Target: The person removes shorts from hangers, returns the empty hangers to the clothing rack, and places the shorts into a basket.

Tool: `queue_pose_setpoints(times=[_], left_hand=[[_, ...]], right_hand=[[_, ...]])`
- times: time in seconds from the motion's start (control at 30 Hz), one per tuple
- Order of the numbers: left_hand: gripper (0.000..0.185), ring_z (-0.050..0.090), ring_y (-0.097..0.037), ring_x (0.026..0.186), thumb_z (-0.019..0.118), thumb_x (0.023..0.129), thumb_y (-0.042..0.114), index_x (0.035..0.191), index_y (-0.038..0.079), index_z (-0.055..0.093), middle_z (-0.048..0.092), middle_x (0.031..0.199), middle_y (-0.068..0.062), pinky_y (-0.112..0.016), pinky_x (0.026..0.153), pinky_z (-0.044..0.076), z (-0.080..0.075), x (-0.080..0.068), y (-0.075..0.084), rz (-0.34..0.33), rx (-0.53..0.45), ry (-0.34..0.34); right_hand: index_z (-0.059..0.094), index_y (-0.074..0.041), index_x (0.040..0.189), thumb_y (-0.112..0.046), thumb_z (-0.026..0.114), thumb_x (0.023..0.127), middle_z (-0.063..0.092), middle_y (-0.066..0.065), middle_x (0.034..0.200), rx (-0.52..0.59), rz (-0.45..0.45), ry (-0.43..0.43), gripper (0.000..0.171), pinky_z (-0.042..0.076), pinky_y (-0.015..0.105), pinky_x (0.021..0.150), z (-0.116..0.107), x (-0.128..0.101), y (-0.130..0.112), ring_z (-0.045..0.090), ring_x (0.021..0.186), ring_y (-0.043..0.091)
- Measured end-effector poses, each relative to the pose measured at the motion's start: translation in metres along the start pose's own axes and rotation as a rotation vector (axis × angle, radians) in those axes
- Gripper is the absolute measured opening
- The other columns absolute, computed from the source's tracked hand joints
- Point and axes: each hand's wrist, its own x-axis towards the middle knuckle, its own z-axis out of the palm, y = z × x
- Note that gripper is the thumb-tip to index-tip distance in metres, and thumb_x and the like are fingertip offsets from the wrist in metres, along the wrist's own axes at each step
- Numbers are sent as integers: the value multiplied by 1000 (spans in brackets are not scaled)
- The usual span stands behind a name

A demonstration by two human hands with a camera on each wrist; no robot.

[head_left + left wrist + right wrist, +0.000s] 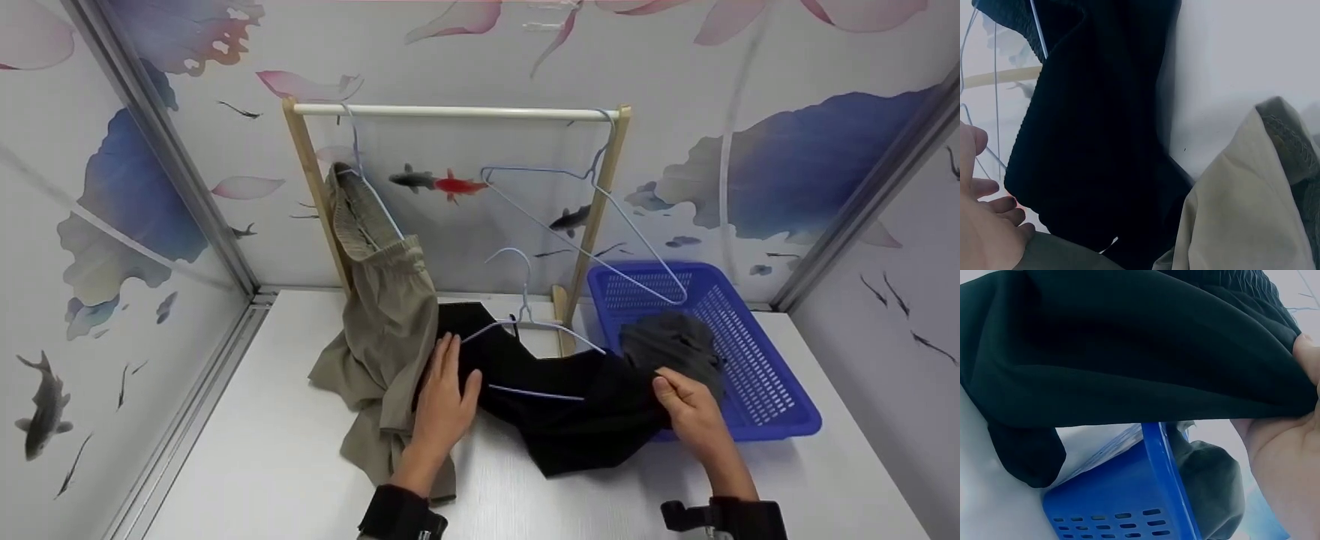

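Fitting the black garment, stretched between my hands, onto its hanger seems my step; the right hand pinches one end by the blue basket; the left hand, fingers straight, grips nothing; next calls, I judge, for evening the cloth.

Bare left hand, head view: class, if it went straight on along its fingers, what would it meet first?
The left hand would probably meet the black fabric garment with the gathered waistband first, just ahead of it; depth is unclear, so the two may be touching.
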Motion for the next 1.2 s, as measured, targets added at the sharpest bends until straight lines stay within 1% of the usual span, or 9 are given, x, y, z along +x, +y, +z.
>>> queue_pose_setpoints(times=[0.1, 0.2, 0.33, 0.43, 0.6, 0.73, 0.83, 0.97, 1.2], left_hand=[[60, 34, -42, 150, 52, 109, 25, 159, -2, 32, 32, 163, -25, -58, 118, 34, -1, 0, -2, -36, -13, -18], [59, 41, -42, 145, 51, 109, 27, 158, -2, 35, 39, 158, -25, -57, 117, 36, -2, 0, -3, -54, -16, -22], [54, 52, -42, 134, 50, 110, 28, 154, -1, 41, 48, 148, -24, -57, 110, 42, -4, -1, -5, -61, -14, -21], [51, 55, -42, 130, 49, 110, 29, 152, -1, 44, 51, 145, -23, -56, 108, 45, -6, -3, -6, -71, -8, -19], [40, 63, -39, 112, 51, 110, 28, 140, 2, 56, 59, 130, -20, -54, 97, 51, -8, -4, -7, -65, 35, 20], [29, 64, -33, 91, 57, 107, 26, 124, 4, 64, 62, 111, -13, -50, 83, 55, -8, -5, -8, -6, 83, 89], [24, 63, -28, 83, 61, 104, 25, 117, 5, 66, 62, 103, -9, -47, 77, 55, -9, -6, -8, 45, 111, 137], [24, 63, -27, 78, 65, 102, 26, 112, 4, 67, 64, 99, -9, -44, 72, 55, -13, -7, -7, 109, 137, 194], [20, 62, -25, 73, 70, 98, 23, 102, 3, 68, 66, 91, -9, -42, 66, 54, -19, -5, 1, 195, 159, 298]], right_hand=[[66, -3, 89, 5, 52, 104, 57, -4, 82, 20, -25, -6, 23, 44, 18, 72, -1, 0, 0, 54, 79, 6], [63, -4, 83, 7, 52, 103, 52, -6, 78, 42, -52, -16, 25, 42, 20, 68, -2, 0, 2, 51, 75, 6], [59, -5, 80, 9, 52, 102, 47, -7, 76, 71, -69, -41, 28, 39, 24, 65, -3, 0, 2, 47, 71, 7], [57, -5, 78, 7, 51, 103, 45, -7, 75, 92, -59, -56, 29, 39, 25, 63, -4, 0, 2, 46, 70, 7], [55, -7, 76, 5, 51, 104, 45, -7, 73, 97, -52, -69, 31, 37, 27, 61, -6, 1, 4, 45, 67, 7], [53, -8, 75, 5, 51, 104, 43, -4, 72, 104, -70, -83, 32, 36, 29, 59, -6, 2, 6, 43, 65, 9], [52, -8, 75, 4, 50, 105, 41, -3, 71, 103, -73, -84, 33, 35, 29, 58, -7, 3, 8, 42, 64, 10], [56, -7, 79, 2, 50, 106, 43, -5, 73, 94, -44, -73, 29, 37, 28, 60, -8, 4, 8, 45, 66, 11], [66, -2, 92, -2, 50, 107, 54, -4, 80, 88, 8, -46, 22, 43, 25, 65, -5, 5, 9, 52, 74, 10]])
